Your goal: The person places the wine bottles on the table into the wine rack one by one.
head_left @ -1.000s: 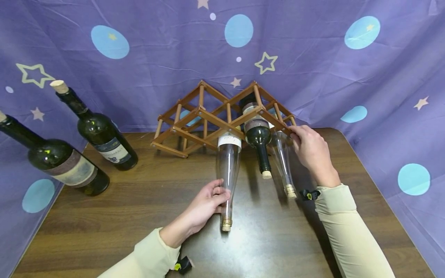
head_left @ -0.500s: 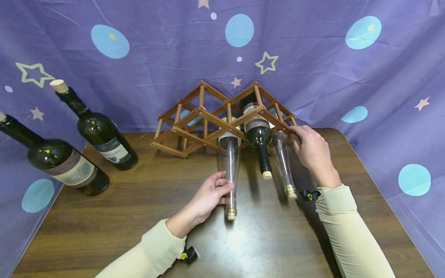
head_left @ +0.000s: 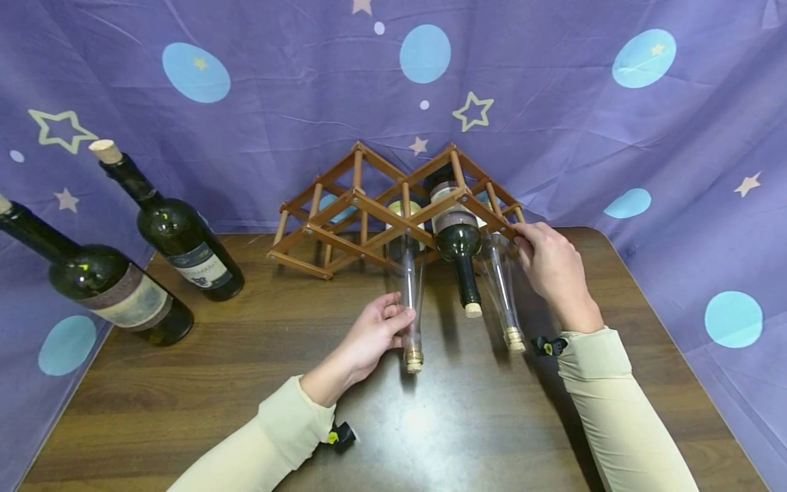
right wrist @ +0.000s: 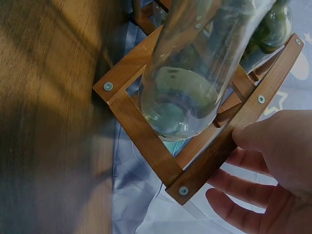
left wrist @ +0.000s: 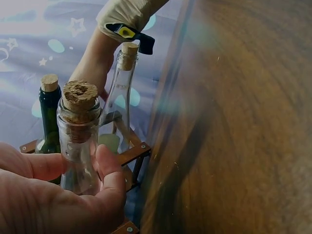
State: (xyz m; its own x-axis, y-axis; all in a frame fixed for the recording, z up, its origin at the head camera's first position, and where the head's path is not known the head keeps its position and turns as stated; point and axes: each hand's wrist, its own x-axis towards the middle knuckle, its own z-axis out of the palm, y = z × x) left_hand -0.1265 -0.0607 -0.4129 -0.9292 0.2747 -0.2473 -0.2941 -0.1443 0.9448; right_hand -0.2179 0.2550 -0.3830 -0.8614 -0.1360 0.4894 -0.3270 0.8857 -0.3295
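My left hand (head_left: 374,336) holds the neck of a clear glass bottle (head_left: 410,277) between thumb and fingers. Its corked end points toward me, and its labelled base lies inside a folding wooden wine rack (head_left: 380,213). In the left wrist view the crumbly cork (left wrist: 80,95) stands above the fingertips. At the rack's right end, my right hand (head_left: 553,273) pinches a wooden slat (right wrist: 217,156) between thumb and fingers. Between the hands, a dark green wine bottle (head_left: 460,240) and a second clear bottle (head_left: 501,283) lie in the rack, corks toward me.
Two corked dark green wine bottles, one nearer (head_left: 117,290) and one farther (head_left: 190,239), stand upright at the table's left side. The brown wooden table (head_left: 246,383) reaches back to a purple curtain (head_left: 295,82) close behind the rack.
My left hand has moved away from me and slightly right, sliding the clear bottle deeper into the rack. The right hand stays in place on the rack.
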